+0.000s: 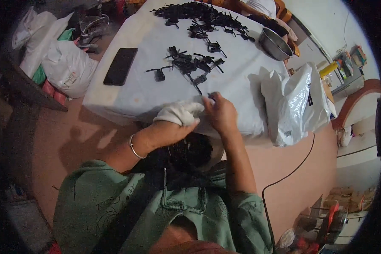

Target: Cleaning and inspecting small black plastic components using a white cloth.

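Green shirt [101, 192] faces a white-covered table [237, 84] over reddish floor [292, 169]; I cannot tell whether left fingers [192, 126] or right fingers [218, 101] pinch.

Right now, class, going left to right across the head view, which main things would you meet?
Stuffed white bags, black phone, left hand with white cloth, right hand, shiny white plastic bag.

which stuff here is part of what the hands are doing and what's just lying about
Seems in use:
white cloth at the left hand
nearer cluster of black parts, just beyond the right hand
far pile of black parts, similar-looking

Seems just lying about:
dark phone
metal bowl, though its role is unclear
white plastic bag on the right
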Tool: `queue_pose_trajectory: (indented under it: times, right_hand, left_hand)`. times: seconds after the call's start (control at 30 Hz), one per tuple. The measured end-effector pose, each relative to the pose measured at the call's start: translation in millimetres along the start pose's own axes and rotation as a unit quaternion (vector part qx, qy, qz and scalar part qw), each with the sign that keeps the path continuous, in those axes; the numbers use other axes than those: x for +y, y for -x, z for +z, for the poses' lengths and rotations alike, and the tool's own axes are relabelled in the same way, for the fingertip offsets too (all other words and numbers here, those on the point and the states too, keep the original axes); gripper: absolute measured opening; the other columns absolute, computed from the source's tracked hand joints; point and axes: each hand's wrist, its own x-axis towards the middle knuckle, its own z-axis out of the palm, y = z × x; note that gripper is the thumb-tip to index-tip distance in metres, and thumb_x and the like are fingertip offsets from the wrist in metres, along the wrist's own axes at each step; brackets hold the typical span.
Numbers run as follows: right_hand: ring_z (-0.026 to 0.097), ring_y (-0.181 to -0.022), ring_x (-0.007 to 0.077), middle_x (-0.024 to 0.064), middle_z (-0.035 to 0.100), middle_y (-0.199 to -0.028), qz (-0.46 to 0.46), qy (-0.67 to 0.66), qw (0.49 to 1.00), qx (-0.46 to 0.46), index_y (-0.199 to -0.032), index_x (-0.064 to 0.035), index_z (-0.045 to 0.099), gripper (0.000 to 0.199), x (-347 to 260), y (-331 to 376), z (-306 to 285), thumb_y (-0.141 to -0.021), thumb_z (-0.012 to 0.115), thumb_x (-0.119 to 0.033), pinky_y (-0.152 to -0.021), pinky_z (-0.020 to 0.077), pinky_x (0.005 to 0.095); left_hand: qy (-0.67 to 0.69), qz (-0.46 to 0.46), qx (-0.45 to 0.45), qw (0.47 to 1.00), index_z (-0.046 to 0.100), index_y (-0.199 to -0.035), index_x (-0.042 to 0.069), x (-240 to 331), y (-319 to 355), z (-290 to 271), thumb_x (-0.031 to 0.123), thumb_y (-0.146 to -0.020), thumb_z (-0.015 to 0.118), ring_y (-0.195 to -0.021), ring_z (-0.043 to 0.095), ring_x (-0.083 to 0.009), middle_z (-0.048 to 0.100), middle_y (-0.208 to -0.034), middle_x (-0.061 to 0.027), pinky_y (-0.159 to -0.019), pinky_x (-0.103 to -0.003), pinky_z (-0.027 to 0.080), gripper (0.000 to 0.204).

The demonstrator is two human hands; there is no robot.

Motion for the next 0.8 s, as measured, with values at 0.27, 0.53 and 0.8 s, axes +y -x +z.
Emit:
queue_pose_trajectory:
  times: [0.27, 0.53, 0.8]
  right_hand:
    - [0.057, -0.063, 0.0361, 0.0181, 0.057, -0.067, -0.011, 0.07, 0.997, 0.026, -0.081, -0.0032, 0.054, 0.015, 4, -5, 16, -0.081, 0.052, -0.018, -0.055, 0.0434, 0.0422]
    - [0.046, -0.049, 0.0211, 0.0122, 0.049, -0.058, -0.13, -0.182, 0.975, 0.02, -0.079, 0.0, 0.05, 0.01, -15, 50, -1, -0.081, 0.056, -0.008, -0.05, 0.0387, 0.0289]
    - [0.04, -0.047, 0.0111, 0.0066, 0.047, -0.055, -0.096, -0.12, 0.986, 0.063, -0.077, -0.001, 0.052, 0.013, -40, 55, -17, -0.078, 0.062, -0.009, -0.045, 0.0351, 0.0247]
  left_hand:
    - [0.182, -0.284, 0.054, 0.94, 0.055, -0.097, 0.004, -29, 11, 0, 0.019, -0.086, 0.049, -0.077, 0.059, -0.0168, 0.059, -0.082, -0.0068, -0.064, -0.032, 0.047, 0.019]
    - [0.718, -0.31, 0.026, 0.623, 0.056, -0.095, 0.006, -22, -5, 7, 0.011, -0.084, 0.053, -0.063, 0.057, -0.0099, 0.059, -0.08, -0.0018, -0.048, -0.023, 0.044, 0.012]
    - [0.244, -0.141, 0.095, 0.955, 0.053, -0.102, 0.004, 3, 2, 14, 0.009, -0.083, 0.053, -0.058, 0.051, -0.0079, 0.055, -0.072, 0.0005, -0.05, -0.023, 0.043, 0.02]
